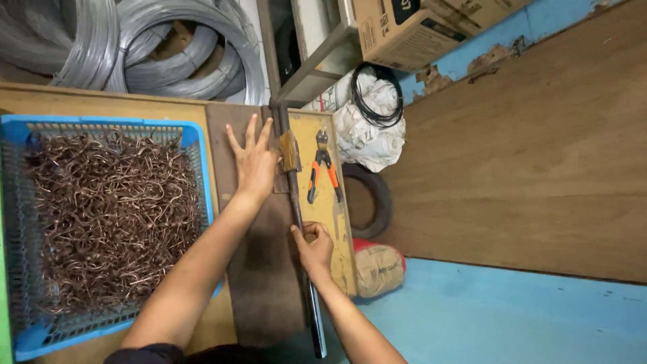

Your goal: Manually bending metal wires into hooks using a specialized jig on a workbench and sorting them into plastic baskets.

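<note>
We keep the left hand [255, 162] spread flat, pinning the brown board [263, 269], while the right hand [313, 248] grips the long lever bar [296, 202] closed, probably a wire bender—pull steady.

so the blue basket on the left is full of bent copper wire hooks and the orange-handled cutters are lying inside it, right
Not quite. The blue basket does hold bent copper-coloured wire hooks, but the orange-handled cutters are not in it. In the head view they lie on the yellow board, right of the long metal bar.
</note>
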